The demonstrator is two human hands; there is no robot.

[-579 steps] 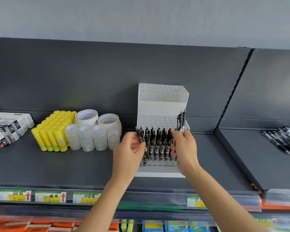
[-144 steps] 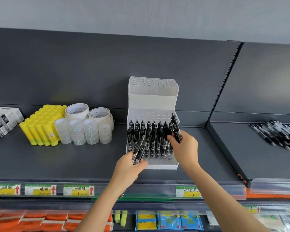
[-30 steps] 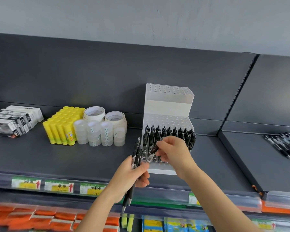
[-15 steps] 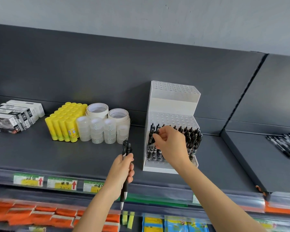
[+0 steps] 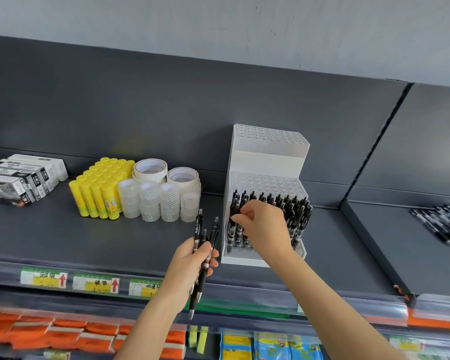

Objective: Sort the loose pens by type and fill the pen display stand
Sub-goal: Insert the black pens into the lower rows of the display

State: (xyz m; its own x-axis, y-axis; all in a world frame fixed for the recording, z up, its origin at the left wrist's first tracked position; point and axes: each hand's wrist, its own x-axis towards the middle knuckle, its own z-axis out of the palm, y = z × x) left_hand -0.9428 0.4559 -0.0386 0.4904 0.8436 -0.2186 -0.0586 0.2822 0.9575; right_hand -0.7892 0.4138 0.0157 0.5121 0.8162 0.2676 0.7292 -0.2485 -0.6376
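The right hand (image 5: 263, 227) reaches over the lower tier of the white pen display stand (image 5: 265, 162), thumb and forefinger pinching a single pen (image 5: 235, 213) at the tier's front left corner. The left hand (image 5: 190, 266) waits just beside the stand, fingers wrapped round three black retractable pens (image 5: 198, 229), tips down and fanned loosely apart.

The risks look small but real. The wrist lies across the standing pens (image 5: 296, 214), so a careless pull back could tip them or drag one out of its hole. A pen that misses its hole may lean on its neighbours. The loose fan in the left hand could slip and drop past the shelf (image 5: 63, 237) edge. The upper tiers are unfilled, and more loose pens (image 5: 442, 224) lie on the next shelf, well apart to the right.

A second ago the right hand was at the left hand's bundle, drawing a pen out. Half a second ago it was already at the stand, a little higher. The lower tier looks fuller than in the earliest frame. Glue sticks (image 5: 99, 193), tape rolls (image 5: 164, 201) and boxes (image 5: 18, 178) are unmoved.
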